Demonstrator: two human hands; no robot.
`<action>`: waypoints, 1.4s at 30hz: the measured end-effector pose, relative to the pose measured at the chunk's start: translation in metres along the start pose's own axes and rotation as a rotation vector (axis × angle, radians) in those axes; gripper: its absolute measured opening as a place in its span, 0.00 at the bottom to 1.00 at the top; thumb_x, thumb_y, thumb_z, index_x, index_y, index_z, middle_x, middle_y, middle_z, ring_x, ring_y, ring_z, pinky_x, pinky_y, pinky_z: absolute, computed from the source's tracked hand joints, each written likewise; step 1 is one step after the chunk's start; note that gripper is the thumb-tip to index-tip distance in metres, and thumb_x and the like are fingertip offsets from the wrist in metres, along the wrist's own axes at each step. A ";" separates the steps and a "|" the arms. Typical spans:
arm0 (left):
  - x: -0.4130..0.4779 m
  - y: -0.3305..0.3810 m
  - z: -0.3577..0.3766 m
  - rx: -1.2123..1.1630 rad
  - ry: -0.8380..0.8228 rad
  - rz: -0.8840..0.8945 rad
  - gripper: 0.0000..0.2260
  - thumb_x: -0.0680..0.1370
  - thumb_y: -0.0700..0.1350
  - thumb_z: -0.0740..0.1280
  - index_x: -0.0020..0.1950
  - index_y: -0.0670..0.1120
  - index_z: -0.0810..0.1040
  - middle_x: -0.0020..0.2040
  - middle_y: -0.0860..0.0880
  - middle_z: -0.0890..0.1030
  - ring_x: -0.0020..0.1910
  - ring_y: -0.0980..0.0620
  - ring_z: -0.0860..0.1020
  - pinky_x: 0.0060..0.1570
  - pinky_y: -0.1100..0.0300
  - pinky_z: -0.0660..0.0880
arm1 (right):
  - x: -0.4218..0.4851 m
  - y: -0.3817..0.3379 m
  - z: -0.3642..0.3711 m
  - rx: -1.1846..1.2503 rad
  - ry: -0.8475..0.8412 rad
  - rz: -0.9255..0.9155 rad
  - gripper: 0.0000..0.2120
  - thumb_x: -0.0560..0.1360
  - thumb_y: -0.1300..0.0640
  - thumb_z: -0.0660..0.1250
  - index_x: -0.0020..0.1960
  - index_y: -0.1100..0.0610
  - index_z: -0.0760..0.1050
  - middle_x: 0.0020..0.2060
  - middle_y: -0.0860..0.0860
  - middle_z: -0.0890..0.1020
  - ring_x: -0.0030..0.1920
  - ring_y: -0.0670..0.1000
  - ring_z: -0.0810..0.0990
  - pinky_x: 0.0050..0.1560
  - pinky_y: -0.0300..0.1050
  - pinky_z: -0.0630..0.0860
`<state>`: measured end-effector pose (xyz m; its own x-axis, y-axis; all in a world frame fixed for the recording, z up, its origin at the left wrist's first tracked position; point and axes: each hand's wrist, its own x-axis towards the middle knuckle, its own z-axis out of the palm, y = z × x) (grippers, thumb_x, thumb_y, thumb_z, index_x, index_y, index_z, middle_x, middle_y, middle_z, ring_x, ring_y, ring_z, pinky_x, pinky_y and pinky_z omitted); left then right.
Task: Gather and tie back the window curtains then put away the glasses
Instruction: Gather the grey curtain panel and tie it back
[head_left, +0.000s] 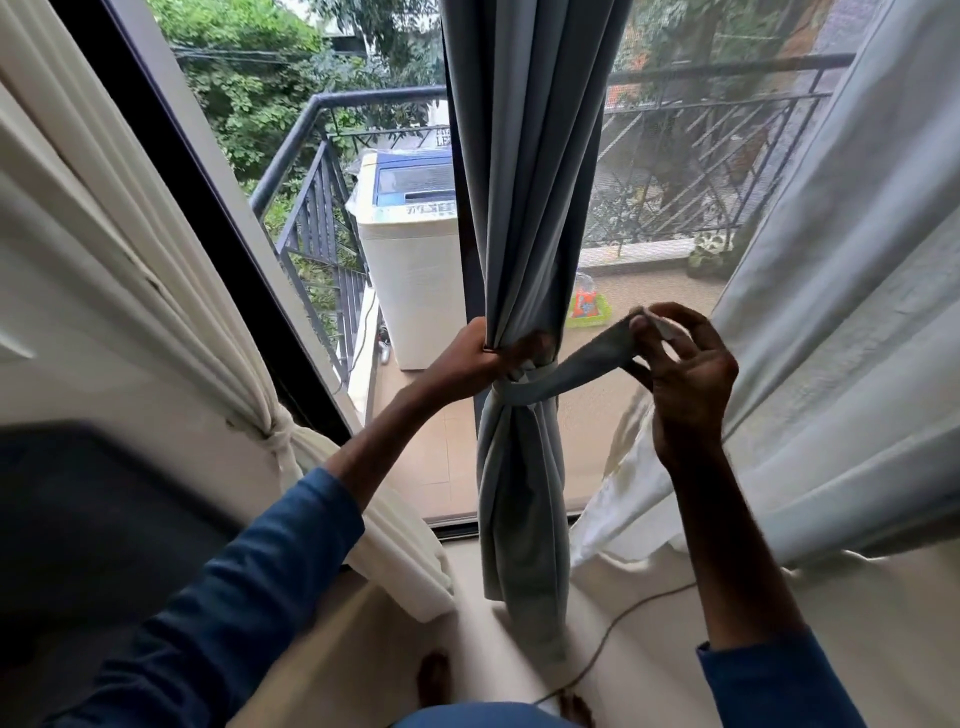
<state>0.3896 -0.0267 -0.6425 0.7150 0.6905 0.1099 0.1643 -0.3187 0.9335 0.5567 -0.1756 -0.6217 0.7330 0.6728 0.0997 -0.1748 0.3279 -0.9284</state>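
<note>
A grey-blue curtain (524, 208) hangs gathered in the middle of the window. A matching fabric tie-back (571, 374) is wrapped around it at waist height. My left hand (483, 353) grips the bunched curtain just above the wrap. Out to the right, my right hand (680, 364) pinches the loose end of the tie-back, which is pulled taut. A cream curtain (130, 260) at the left is tied back with a knot (280, 441). A sheer white curtain (857, 312) hangs loose at the right. No glasses are in view.
The black window frame (218, 223) slants down the left. Outside are a balcony railing (701, 130) and a white washing machine (410, 260). A thin cord (613, 629) runs across the pale floor near my bare feet (436, 680).
</note>
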 end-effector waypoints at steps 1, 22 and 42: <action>0.000 0.000 0.001 0.003 0.007 0.001 0.10 0.79 0.48 0.69 0.43 0.43 0.81 0.31 0.52 0.81 0.30 0.54 0.80 0.32 0.62 0.74 | 0.001 -0.004 0.003 -0.080 -0.013 -0.067 0.07 0.76 0.63 0.73 0.53 0.56 0.80 0.50 0.57 0.85 0.49 0.53 0.85 0.43 0.49 0.83; 0.018 -0.027 -0.005 0.110 0.071 0.015 0.11 0.70 0.35 0.64 0.50 0.35 0.78 0.48 0.32 0.81 0.47 0.47 0.80 0.49 0.38 0.78 | 0.012 0.008 0.040 -0.420 -0.333 -0.307 0.07 0.76 0.63 0.74 0.53 0.62 0.81 0.46 0.54 0.85 0.44 0.58 0.87 0.47 0.61 0.84; 0.005 -0.004 -0.004 -0.157 0.099 -0.024 0.17 0.80 0.55 0.64 0.54 0.42 0.81 0.51 0.39 0.82 0.53 0.42 0.81 0.56 0.43 0.77 | -0.003 0.046 0.032 -1.031 -0.388 -0.815 0.11 0.77 0.59 0.66 0.53 0.50 0.85 0.50 0.50 0.82 0.46 0.54 0.78 0.38 0.48 0.76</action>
<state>0.3898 -0.0192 -0.6438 0.6403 0.7598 0.1129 0.0668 -0.2015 0.9772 0.5251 -0.1410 -0.6531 0.1329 0.7254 0.6753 0.9023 0.1934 -0.3853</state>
